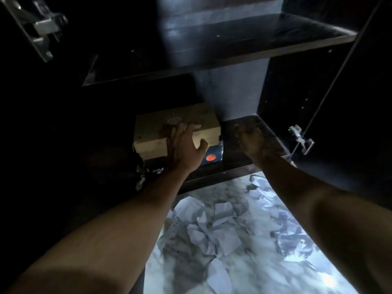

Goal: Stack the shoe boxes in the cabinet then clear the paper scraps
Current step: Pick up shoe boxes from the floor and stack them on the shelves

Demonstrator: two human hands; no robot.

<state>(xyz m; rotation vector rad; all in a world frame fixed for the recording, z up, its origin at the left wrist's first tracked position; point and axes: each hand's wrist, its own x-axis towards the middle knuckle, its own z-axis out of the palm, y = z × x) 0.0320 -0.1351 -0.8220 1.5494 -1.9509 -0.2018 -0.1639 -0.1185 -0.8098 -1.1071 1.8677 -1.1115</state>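
Observation:
A tan shoe box (161,124) sits on the lower shelf (239,153) of the dark cabinet, on top of a darker box (213,154) with a blue end and an orange round sticker. My left hand (184,145) lies over the tan box's front right corner, fingers spread on the lid and thumb on its front face. My right hand (253,141) hovers over the bare shelf to the right of the boxes, fingers curled and blurred, holding nothing that I can see. White crumpled paper scraps (214,228) cover the marbled floor below.
An upper shelf (233,49) spans the cabinet above the boxes. Metal hinges show at the upper left (45,24) and on the open right door (301,139). The left part of the cabinet is too dark to make out.

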